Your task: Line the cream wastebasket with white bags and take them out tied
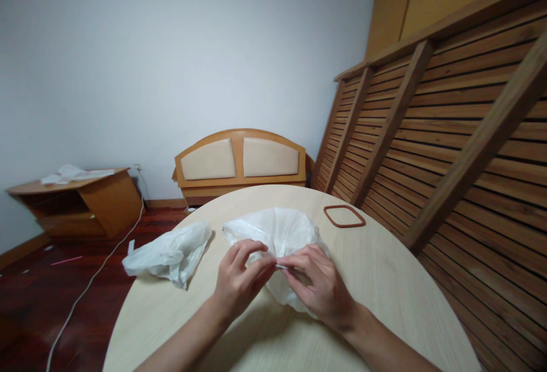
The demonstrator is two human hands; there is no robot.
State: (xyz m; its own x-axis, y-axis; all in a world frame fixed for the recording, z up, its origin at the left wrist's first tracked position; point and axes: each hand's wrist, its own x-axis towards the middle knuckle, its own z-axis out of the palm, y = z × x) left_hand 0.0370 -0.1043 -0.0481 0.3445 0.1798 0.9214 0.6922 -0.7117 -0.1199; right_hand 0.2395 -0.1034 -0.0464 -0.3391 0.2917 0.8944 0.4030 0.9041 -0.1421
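Plastic bag [282,225] lay on table [384,303], beneath left hand [245,272] and right hand [318,283]. Fingertips met, pinching small pale strip [281,266], perhaps bag's edge; other fingers loosely curled. Bag looked light, limp, slippery, easily torn; gathered folds seemed best hold.

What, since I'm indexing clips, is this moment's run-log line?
left hand: pinching central white bag; right hand: likewise; other white bag: on table, left; brown loop: on table, far right
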